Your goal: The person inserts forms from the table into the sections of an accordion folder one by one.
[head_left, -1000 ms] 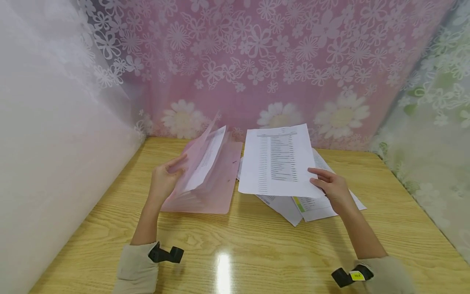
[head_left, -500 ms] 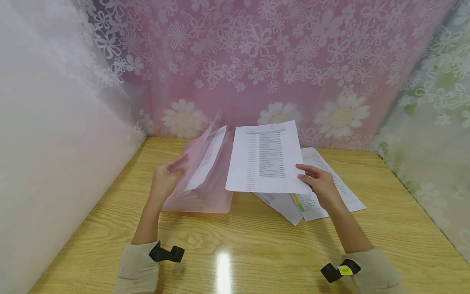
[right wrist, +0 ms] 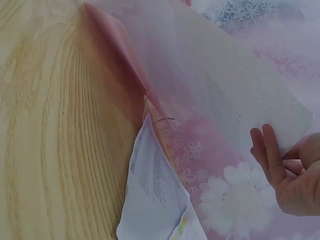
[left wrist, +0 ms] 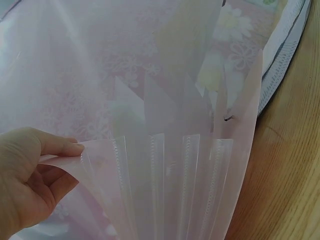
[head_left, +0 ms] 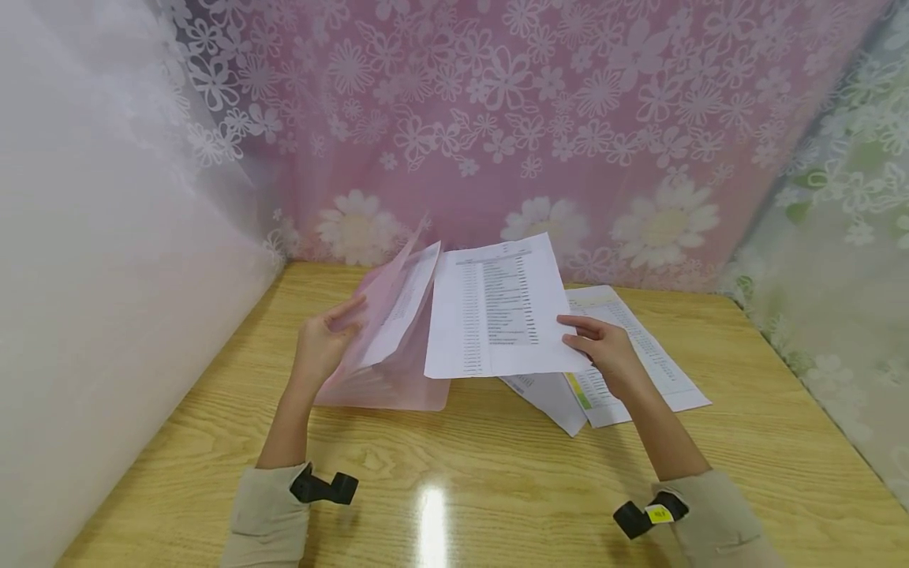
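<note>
On the left of the table, a pink translucent plastic folder [head_left: 419, 397] stands partly spread. My left hand [head_left: 317, 351] pinches its raised cover between thumb and fingers. Several clear inner leaves [left wrist: 192, 165] fan apart in the left wrist view. One white printed sheet [head_left: 400, 312] leans inside the folder. My right hand [head_left: 609, 355] pinches another printed sheet [head_left: 507, 312] near its lower right edge. That sheet is raised and tilted, its left edge beside the folder's opening and overlapping it in the head view. Through its back, faint print shows in the right wrist view.
Printed papers lie under and right of the raised sheet: one with a yellow-green strip [head_left: 639, 351] and another sheet [head_left: 550, 402]. The wooden table [head_left: 497, 489] meets a pink flowered curtain [head_left: 461, 118] at the back. Pale curtains flank both sides.
My right hand has carried the printed sheet leftward to the folder, uncovering more of the papers beneath. My left hand keeps its grip on the cover, almost unmoved.
</note>
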The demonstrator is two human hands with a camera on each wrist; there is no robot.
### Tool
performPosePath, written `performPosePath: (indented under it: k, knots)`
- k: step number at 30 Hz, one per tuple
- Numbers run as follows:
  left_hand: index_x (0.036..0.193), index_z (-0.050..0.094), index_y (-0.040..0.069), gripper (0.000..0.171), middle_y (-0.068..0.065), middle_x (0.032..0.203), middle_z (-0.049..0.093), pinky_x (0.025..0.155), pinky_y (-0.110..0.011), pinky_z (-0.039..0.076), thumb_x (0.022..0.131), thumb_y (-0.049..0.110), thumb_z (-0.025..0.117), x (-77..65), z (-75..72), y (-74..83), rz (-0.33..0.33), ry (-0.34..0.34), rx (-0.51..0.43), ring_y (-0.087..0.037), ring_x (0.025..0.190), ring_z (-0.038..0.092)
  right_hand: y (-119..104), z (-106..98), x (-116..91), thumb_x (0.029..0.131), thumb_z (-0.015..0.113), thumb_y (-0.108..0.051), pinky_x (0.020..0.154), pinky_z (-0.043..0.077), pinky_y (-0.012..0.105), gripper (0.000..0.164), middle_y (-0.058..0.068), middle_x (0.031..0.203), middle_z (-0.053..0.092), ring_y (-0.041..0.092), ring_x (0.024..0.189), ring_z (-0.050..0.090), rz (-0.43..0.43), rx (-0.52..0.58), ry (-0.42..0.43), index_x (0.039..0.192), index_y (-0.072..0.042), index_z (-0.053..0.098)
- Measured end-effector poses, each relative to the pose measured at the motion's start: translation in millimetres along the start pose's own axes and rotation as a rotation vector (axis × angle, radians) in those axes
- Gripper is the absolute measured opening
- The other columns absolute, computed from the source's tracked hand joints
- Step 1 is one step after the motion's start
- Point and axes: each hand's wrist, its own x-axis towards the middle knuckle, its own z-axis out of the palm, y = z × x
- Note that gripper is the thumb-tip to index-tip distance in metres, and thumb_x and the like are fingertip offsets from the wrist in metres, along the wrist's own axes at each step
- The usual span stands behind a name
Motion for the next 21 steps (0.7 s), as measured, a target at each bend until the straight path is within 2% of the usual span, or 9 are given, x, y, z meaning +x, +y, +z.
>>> performPosePath:
  k: [8, 21]
  knots:
    - [0.118, 0.064, 0.009, 0.038, -0.013, 0.119, 0.057, 0.034, -0.018, 0.023, 0.081, 0.0, 0.065, -0.6, -0.6, 0.2, 0.008, -0.007, -0.001, -0.005, 0.037, 0.02, -5, 5, 13, 0.092, 0.055, -0.01, 0.069, 0.05, 0.024, 0.043, 0.023, 0.13, 0.046, 0.011, 0.081, 0.062, 0.005, -0.025, -0.033, 0.133, 0.001, 0.046]
    - [0.117, 0.064, 0.008, 0.037, -0.014, 0.118, 0.058, 0.034, -0.018, 0.023, 0.08, 0.0, 0.066, 0.9, 1.4, -1.5, 0.02, 0.01, 0.01, -0.003, 0.037, 0.018, -15, 29, 23, 0.09, 0.056, -0.005, 0.068, 0.05, 0.023, 0.039, 0.022, 0.124, 0.051, 0.013, 0.082, 0.061, -0.002, -0.05, 0.022, 0.129, 0.001, 0.051]
